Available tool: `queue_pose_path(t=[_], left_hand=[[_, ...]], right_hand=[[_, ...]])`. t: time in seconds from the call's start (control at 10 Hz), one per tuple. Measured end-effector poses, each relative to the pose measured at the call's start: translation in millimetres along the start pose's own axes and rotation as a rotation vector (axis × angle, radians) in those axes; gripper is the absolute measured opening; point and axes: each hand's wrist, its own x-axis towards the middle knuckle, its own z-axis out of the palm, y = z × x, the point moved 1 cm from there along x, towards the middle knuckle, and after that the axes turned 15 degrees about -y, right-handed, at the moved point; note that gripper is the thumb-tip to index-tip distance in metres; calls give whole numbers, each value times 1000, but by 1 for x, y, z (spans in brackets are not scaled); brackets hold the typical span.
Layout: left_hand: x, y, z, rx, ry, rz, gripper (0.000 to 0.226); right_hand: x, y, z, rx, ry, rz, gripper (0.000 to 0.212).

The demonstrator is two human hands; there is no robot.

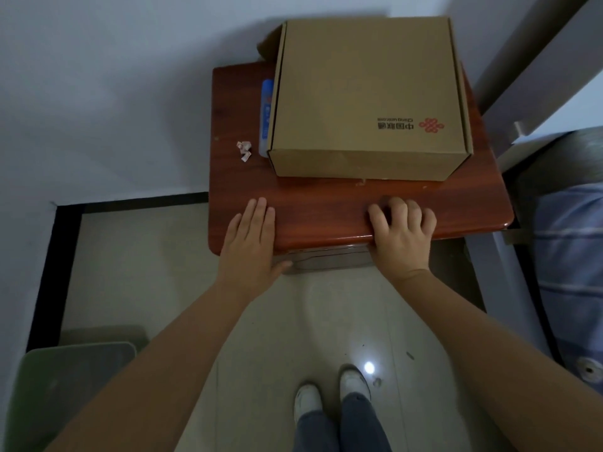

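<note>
Both arms extended forward. Left grip [251,238] lies flat, fingers straight. Right grip [403,236] curls over the worktop [326,203] edge.

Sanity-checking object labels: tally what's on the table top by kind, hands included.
On the table:
Cardboard box: 1
Blue pack, partly hidden beside the box: 1
Crumpled paper scrap: 1
Hands at the front edge: 2, the left hand flat and the right hand with curled fingers
Total: 5
</note>
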Motion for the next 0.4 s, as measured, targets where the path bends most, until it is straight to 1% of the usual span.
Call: queue_pose_path(t=[0.1,0.2,0.3,0.4], left_hand=[[3,-1,-7,-214,-12,-27,75],[16,-2,-7,-329,15,-176,68],[21,2,-6,-335,96,-224,69],[21,3,-3,-345,105,-233,73]], right_hand=[[-5,-1,-7,73,-110,2,76],[-11,3,-16,171,-221,-42,81],[-9,9,-28,393,-328,-56,70],[-2,28,-66,959,-236,-49,29]])
